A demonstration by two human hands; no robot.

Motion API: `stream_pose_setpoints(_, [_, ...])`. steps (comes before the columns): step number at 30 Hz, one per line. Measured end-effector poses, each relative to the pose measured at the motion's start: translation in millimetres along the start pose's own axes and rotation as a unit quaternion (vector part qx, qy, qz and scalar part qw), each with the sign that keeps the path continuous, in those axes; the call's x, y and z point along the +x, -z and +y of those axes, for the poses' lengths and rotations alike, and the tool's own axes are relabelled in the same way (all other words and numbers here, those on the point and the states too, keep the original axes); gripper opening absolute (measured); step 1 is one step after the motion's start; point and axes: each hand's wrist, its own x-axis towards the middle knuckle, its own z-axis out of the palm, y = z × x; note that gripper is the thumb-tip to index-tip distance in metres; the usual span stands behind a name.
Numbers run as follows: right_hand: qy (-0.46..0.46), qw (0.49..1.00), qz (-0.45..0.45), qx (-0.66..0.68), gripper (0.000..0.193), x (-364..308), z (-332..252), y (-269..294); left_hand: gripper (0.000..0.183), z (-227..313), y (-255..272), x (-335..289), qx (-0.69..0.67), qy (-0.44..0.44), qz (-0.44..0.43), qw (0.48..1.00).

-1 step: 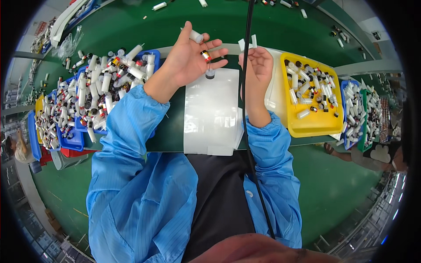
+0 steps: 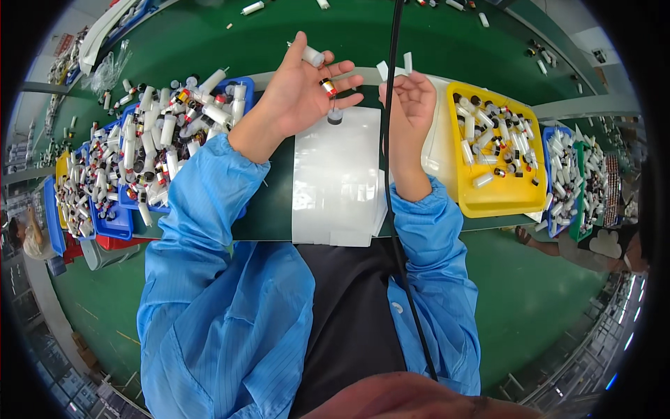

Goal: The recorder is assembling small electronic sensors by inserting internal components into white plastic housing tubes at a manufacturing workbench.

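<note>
My left hand point(image 2: 307, 87), palm up with fingers spread, holds a small white cylinder point(image 2: 313, 57) between thumb and forefinger. A short black, yellow and red piece point(image 2: 327, 86) lies against its middle fingers. From that piece a thin stem or wire runs down to a small dark-ended cylinder point(image 2: 335, 117), just above the far edge of a white sheet point(image 2: 335, 181). My right hand point(image 2: 412, 105) is closed, with a thin white strip point(image 2: 408, 61) and another white piece point(image 2: 382, 70) sticking out past its fingertips. A black cable partly hides its grip.
To the left, blue trays point(image 2: 114, 222) are heaped with white cylinders and coloured pieces. A yellow tray point(image 2: 495, 202) with similar parts stands right of my right hand, more bins point(image 2: 583, 167) beyond it. The black cable point(image 2: 395, 230) hangs down through the middle.
The white strip and piece at my right fingertips have shifted and tilted slightly, and the right fingers have moved up a little. My left hand and its parts look nearly the same.
</note>
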Motion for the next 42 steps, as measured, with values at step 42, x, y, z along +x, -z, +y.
stream_pose_setpoints(42, [-0.153, 0.979, -0.127, 0.048, 0.056, 7.2, -32.7, 2.4, 0.039, -10.5, 13.6, 2.2, 0.466, -0.158, -0.152, 0.857])
